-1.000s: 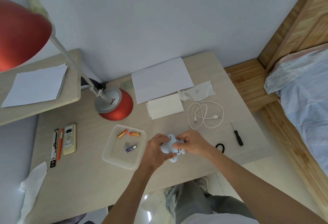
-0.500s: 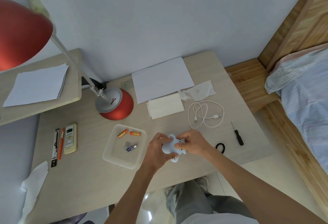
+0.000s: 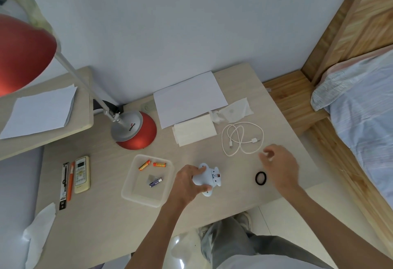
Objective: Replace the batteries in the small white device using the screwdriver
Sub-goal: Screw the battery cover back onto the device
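The desk (image 3: 106,215) is laid out as a small workbench. The red lamp (image 3: 136,129) and a paper sheet (image 3: 189,100) sit back by the wall, so the near edge is left for the work. A shallow clear tray (image 3: 138,185) just left of the hands holds three batteries (image 3: 155,182) and likely stops them from rolling. The left hand (image 3: 187,181) grips the small white device (image 3: 207,178) with its fingers wrapped round its body, low over the desk, its open bay turned up and to the right. The right hand (image 3: 280,162) hovers apart beside the white cable (image 3: 242,139), fingers loosely curled. It is blurred, so I cannot tell if it pinches anything. The screwdriver is out of sight, perhaps beneath it. A black hair tie (image 3: 256,178) lies between the hands.
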Demonstrator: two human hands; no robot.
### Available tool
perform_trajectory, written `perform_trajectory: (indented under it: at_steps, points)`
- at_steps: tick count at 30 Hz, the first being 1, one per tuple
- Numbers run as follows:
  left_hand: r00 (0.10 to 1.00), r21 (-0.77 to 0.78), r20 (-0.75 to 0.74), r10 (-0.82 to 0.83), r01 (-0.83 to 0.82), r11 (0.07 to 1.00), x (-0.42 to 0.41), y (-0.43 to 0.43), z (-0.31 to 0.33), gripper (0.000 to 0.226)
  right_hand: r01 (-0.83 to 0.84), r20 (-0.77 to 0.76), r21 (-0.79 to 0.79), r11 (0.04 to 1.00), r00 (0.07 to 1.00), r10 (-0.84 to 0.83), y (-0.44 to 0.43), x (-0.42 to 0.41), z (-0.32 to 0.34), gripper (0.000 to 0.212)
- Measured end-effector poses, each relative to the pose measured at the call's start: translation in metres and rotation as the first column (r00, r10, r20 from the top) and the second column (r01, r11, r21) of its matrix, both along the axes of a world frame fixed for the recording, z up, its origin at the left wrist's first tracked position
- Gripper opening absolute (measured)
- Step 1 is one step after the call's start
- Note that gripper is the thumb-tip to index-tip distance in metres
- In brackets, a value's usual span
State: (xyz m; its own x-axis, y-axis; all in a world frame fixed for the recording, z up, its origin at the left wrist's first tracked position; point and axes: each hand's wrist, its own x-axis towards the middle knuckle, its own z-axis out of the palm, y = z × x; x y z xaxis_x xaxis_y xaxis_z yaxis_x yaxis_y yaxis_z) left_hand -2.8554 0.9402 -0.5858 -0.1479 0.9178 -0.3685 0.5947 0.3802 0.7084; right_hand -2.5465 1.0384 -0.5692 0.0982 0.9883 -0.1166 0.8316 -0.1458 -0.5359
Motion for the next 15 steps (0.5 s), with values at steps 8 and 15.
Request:
perform_trajectory:
  at_steps: [8,15]
  points:
    - [0.999,-0.085,0.025,0.031,-0.029,0.996,-0.001,0.004,0.005,0.072,0.02,0.293,-0.122,0.992,0.956,0.017,-0.009,0.04,-0.04,0.031]
    - [0.998,-0.144,-0.047,-0.041,0.033,0.989,-0.001,0.013,0.008,0.082,0.023,0.327,-0.199,0.98,0.944,0.044,-0.003,0.031,-0.037,0.026]
